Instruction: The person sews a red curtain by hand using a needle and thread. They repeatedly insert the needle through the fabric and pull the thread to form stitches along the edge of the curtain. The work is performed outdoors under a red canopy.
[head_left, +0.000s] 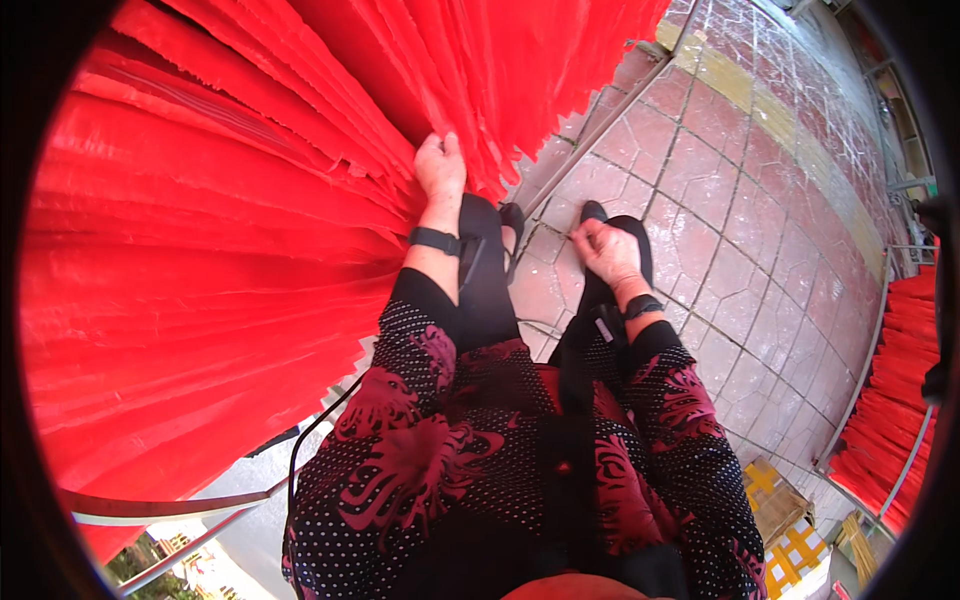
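Many thin red sheets (217, 247), cloth or paper, hang in dense folds with ragged lower edges on my left and in front of me. My left hand (441, 171) is at their lower edge, thumb and fingers closed on a red fold. Its fingertips are partly lost among the folds. Over my right knee, apart from the sheets, my right hand (611, 253) has its fingers curled together. No object shows in it, though blur would hide a very thin one. Both wrists wear black bands.
A metal rail (592, 139) runs low beside the sheets, over pinkish paving tiles (720, 247). More red sheets (889, 382) hang in a metal frame at the right. Taped cardboard boxes (776, 506) stand behind my right side. A black cable (304, 442) passes my left side.
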